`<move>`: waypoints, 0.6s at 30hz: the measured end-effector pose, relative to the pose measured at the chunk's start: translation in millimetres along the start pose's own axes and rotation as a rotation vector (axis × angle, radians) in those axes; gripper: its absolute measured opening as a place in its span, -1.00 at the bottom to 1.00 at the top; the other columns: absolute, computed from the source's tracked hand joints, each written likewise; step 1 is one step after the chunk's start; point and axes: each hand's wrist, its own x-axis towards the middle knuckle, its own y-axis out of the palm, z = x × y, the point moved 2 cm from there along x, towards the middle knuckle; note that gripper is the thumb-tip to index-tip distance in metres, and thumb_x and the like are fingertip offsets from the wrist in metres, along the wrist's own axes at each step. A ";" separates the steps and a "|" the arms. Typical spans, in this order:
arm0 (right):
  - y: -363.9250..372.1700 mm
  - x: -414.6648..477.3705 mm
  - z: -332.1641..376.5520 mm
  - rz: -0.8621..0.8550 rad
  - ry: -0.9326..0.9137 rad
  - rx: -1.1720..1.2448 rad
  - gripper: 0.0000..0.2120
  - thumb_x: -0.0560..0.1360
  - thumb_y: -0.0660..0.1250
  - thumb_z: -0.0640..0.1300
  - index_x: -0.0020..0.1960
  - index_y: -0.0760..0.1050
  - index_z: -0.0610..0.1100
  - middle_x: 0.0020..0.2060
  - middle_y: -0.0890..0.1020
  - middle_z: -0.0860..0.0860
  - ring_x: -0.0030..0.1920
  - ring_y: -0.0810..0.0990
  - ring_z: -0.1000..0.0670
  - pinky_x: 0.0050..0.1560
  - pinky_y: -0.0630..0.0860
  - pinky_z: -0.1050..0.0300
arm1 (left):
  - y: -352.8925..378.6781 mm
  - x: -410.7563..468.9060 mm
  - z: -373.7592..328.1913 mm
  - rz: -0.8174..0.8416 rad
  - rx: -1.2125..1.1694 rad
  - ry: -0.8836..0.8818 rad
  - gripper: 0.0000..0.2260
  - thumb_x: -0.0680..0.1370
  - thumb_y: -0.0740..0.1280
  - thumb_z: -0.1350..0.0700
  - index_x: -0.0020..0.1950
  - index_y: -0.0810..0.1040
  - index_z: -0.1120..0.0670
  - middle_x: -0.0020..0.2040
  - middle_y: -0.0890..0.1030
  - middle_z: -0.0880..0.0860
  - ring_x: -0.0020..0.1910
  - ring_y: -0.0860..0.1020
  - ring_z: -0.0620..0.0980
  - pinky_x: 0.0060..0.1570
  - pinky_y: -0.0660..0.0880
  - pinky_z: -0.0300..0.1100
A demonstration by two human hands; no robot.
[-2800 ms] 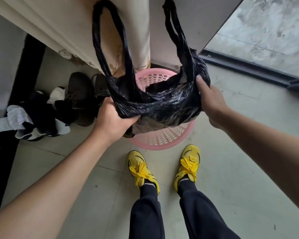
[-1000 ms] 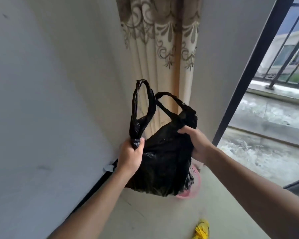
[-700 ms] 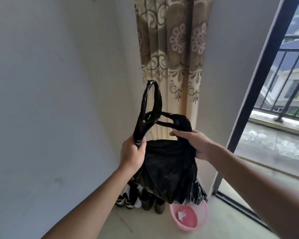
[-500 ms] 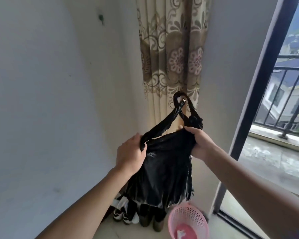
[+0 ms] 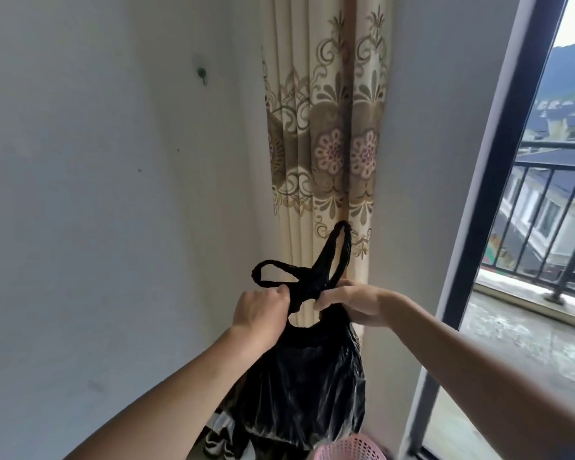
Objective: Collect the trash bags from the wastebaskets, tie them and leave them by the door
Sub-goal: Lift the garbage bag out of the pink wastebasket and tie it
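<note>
Corner of the room, beside the balcony door frame [image 5: 498, 161].

- The black trash bag [image 5: 306, 386] hung in the air, out of the pink wastebasket [image 5: 349, 449] and directly above it. Nothing but the hands carried it. Its long axis ran straight down from the gathered neck.
- The left hand [image 5: 259, 310] was closed in a fist round one twisted handle, just left of the neck. That handle's free loop [image 5: 255, 277] lay out sideways above the knuckles.
- The right hand [image 5: 352, 303] pinched the neck from the right, fingertips pointing at the left hand. The other handle loop [image 5: 345, 252] stood upright above it, against the patterned curtain [image 5: 329, 144].
- The two handles crossed between the hands, and a small gap showed under the crossing. Whether one loop had passed through the other, I could not tell.

Relation that matters: the crossing sat midway between the hands, equally near each, with the bag's weight hanging plumb below. Judged as tying in progress with the knot not yet snug. The next pull should run sideways, hands drawing apart, square to the hanging axis. Thin plastic would likely stretch or tear if jerked.

Also noted: shoes [image 5: 218, 439] on the floor against the wall [image 5: 113, 194], partly hidden behind the bag.
</note>
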 end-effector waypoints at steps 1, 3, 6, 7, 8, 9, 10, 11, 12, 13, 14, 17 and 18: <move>-0.2 -3.6 0.6 0.079 0.000 0.030 -0.59 0.38 0.45 0.08 0.18 0.55 -0.03 0.04 0.64 -0.01 0.06 0.60 -0.06 0.14 0.53 -0.02 | 1.1 -0.4 -2.4 0.000 0.015 0.024 -0.78 0.51 0.17 0.30 0.13 0.44 0.14 -0.11 0.65 0.08 -0.16 0.64 0.09 -0.34 0.28 -0.13; 1.4 -3.0 0.2 0.052 0.033 0.013 -0.44 0.34 0.36 0.39 0.21 0.54 0.08 0.19 0.61 0.04 0.23 0.55 -0.03 0.23 0.46 0.01 | 3.4 -1.3 -7.4 0.003 0.036 0.072 -0.79 0.53 0.17 0.29 0.14 0.44 0.15 -0.06 0.64 0.09 -0.13 0.63 0.11 -0.31 0.29 -0.13; 5.9 7.4 1.4 -0.274 0.063 -0.021 -0.31 0.33 0.29 0.48 0.19 0.59 -0.02 0.09 0.68 -0.05 0.10 0.64 -0.09 0.18 0.55 -0.02 | 4.0 -2.9 -13.9 -0.010 0.067 0.158 -0.81 0.52 0.20 0.28 0.13 0.43 0.15 -0.01 0.59 0.12 -0.11 0.62 0.13 -0.29 0.32 -0.10; 5.7 11.7 0.7 -0.393 0.044 0.028 -0.39 0.40 0.30 0.39 0.12 0.62 -0.11 0.00 0.70 -0.10 -0.01 0.68 -0.11 0.10 0.60 -0.04 | 4.7 -3.6 -14.1 -0.018 0.037 0.166 -0.82 0.52 0.21 0.26 0.11 0.44 0.14 -0.01 0.58 0.12 -0.10 0.62 0.13 -0.28 0.33 -0.09; 3.7 15.2 -1.7 -0.487 0.031 0.093 -0.49 0.46 0.32 0.27 0.05 0.62 -0.17 -0.09 0.70 -0.14 -0.13 0.69 -0.13 0.00 0.64 -0.05 | 4.7 -5.4 -12.7 -0.022 -0.057 0.149 -0.85 0.53 0.23 0.22 0.08 0.47 0.11 -0.01 0.59 0.09 -0.10 0.62 0.12 -0.26 0.36 -0.09; 2.3 16.0 -3.1 -0.548 0.030 0.171 -0.57 0.50 0.33 0.18 0.00 0.62 -0.21 -0.20 0.68 -0.15 -0.26 0.66 -0.12 -0.12 0.64 -0.02 | 5.6 -7.2 -9.4 -0.023 -0.209 0.094 -0.91 0.53 0.26 0.15 0.02 0.49 0.07 -0.06 0.59 0.04 -0.13 0.61 0.10 -0.25 0.38 -0.11; 0.2 15.1 -4.0 -0.570 0.039 0.264 -0.62 0.51 0.34 0.12 -0.03 0.61 -0.23 -0.28 0.63 -0.14 -0.34 0.60 -0.09 -0.22 0.58 0.04 | 7.3 -8.7 -5.0 0.002 -0.425 0.014 -0.97 0.51 0.31 0.10 -0.08 0.50 0.03 -0.16 0.58 -0.02 -0.20 0.58 0.05 -0.27 0.37 -0.14; -2.3 13.3 -5.4 -0.554 0.050 0.372 -0.64 0.51 0.35 0.10 -0.05 0.60 -0.23 -0.32 0.59 -0.12 -0.36 0.55 -0.07 -0.23 0.50 0.05 | 10.7 -9.8 -0.3 0.055 -0.701 -0.094 -0.94 0.48 0.35 0.08 -0.18 0.50 0.01 -0.27 0.55 -0.06 -0.27 0.54 0.00 -0.29 0.37 -0.17; -4.4 11.5 -6.4 -0.502 0.056 0.475 -0.63 0.51 0.34 0.11 -0.07 0.59 -0.22 -0.34 0.58 -0.12 -0.35 0.52 -0.08 -0.21 0.45 0.03 | 13.3 -12.4 4.4 0.117 -1.022 -0.197 -0.92 0.44 0.40 0.10 -0.22 0.54 0.04 -0.32 0.54 -0.05 -0.31 0.52 -0.03 -0.27 0.38 -0.19; -6.1 8.2 -6.5 -0.428 0.049 0.562 -0.61 0.53 0.31 0.14 -0.12 0.60 -0.21 -0.35 0.58 -0.12 -0.34 0.51 -0.08 -0.19 0.43 0.02 | 13.7 -15.2 8.3 0.154 -1.326 -0.279 -0.94 0.40 0.43 0.14 -0.21 0.59 0.10 -0.31 0.57 0.00 -0.29 0.53 -0.01 -0.21 0.41 -0.19; -8.4 4.7 -5.6 -0.348 0.030 0.622 -0.58 0.55 0.27 0.16 -0.17 0.60 -0.20 -0.35 0.59 -0.11 -0.34 0.51 -0.07 -0.19 0.42 0.03 | 13.7 -17.4 13.3 0.180 -1.574 -0.338 -0.87 0.36 0.44 0.17 -0.13 0.64 0.19 -0.25 0.61 0.08 -0.22 0.57 0.04 -0.14 0.46 -0.16; -11.5 -7.6 2.6 -0.194 -0.084 0.591 -0.58 0.62 0.15 0.08 -0.19 0.54 -0.20 -0.32 0.58 -0.08 -0.36 0.52 -0.04 -0.25 0.43 0.09 | 13.8 -19.6 24.4 0.377 -2.080 -0.406 -0.72 0.40 0.38 0.18 0.05 0.64 0.29 -0.07 0.65 0.19 -0.06 0.62 0.14 -0.04 0.56 -0.08; -10.4 -12.1 6.5 -0.183 -0.103 0.493 -0.63 0.65 0.12 0.01 -0.15 0.52 -0.20 -0.31 0.60 -0.08 -0.36 0.55 -0.03 -0.27 0.48 0.11 | 12.3 -18.8 25.7 0.423 -2.168 -0.437 -0.76 0.44 0.34 0.15 0.00 0.65 0.27 -0.09 0.65 0.16 -0.07 0.62 0.12 -0.03 0.55 -0.08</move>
